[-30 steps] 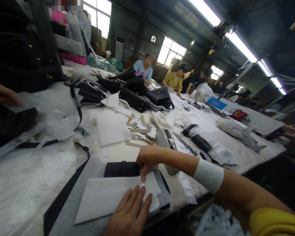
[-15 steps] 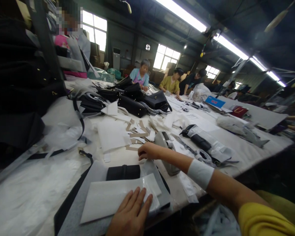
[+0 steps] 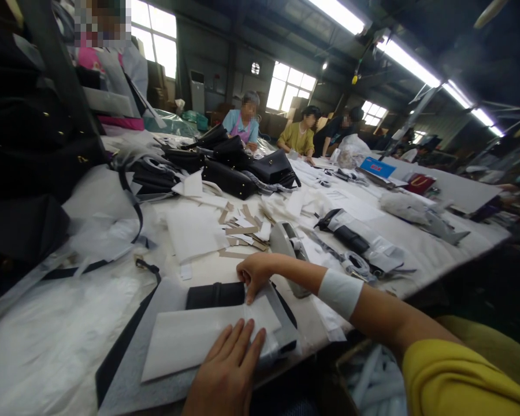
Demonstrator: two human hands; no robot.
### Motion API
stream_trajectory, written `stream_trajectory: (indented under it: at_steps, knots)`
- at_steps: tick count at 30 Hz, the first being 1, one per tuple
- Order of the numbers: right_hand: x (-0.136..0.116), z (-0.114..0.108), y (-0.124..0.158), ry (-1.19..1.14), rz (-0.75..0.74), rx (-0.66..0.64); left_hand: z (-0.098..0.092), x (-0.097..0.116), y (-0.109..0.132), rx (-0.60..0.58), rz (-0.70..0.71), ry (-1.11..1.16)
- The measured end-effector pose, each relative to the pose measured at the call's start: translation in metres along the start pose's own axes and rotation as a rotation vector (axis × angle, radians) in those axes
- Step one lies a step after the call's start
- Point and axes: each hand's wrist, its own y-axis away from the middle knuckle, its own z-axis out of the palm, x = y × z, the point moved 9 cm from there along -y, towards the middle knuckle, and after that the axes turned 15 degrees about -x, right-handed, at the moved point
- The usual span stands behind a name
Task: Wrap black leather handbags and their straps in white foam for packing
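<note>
My left hand (image 3: 227,367) lies palm down with its fingers stretched out on a white foam sheet (image 3: 186,335). The sheet covers part of a black bag piece (image 3: 216,295), which has a band across it and rests on a grey, felt-like layer (image 3: 125,375). My right hand (image 3: 256,276) is at the far right end of the black piece, finger and thumb pinched close to the sheet's upper edge. A shiny strip of clear tape (image 3: 248,312) runs from under its fingertips down over the sheet; its upper end is hidden.
Behind my right forearm stands a grey tape dispenser (image 3: 289,240). Cardboard scraps (image 3: 238,228) lie beyond my hands. Black bags (image 3: 229,176) are heaped farther back, and a plastic-wrapped black bag (image 3: 351,238) lies to the right. Several co-workers (image 3: 242,124) are across the table.
My right hand has come down and toward me, its fingers now at the sheet's upper edge with the clear strip lowered. My left hand stays flat on the sheet. The view has shifted slightly.
</note>
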Motion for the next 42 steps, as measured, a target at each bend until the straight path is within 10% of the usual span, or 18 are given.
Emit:
stream_trajectory:
  at_steps: [5, 10, 18, 30, 42]
  knots:
    - [0.001, -0.011, 0.011, -0.046, -0.015, 0.112, -0.007, 0.002, -0.003, -0.034, -0.050, 0.055]
    - [0.004, -0.019, 0.074, -0.105, 0.087, 0.601, -0.018, 0.000, -0.003, -0.032, -0.083, 0.164]
    - [-0.068, 0.111, 0.117, -0.001, -0.260, 0.931, -0.028, 0.001, -0.002, -0.027, -0.042, 0.228]
    - [-0.057, 0.124, 0.097, 0.267, -0.230, 0.798, -0.063, -0.058, 0.057, -0.206, -0.009, -0.216]
    - [-0.024, 0.122, 0.104, 0.329, -0.219, 0.827, -0.034, -0.047, 0.056, -0.149, 0.034, -0.237]
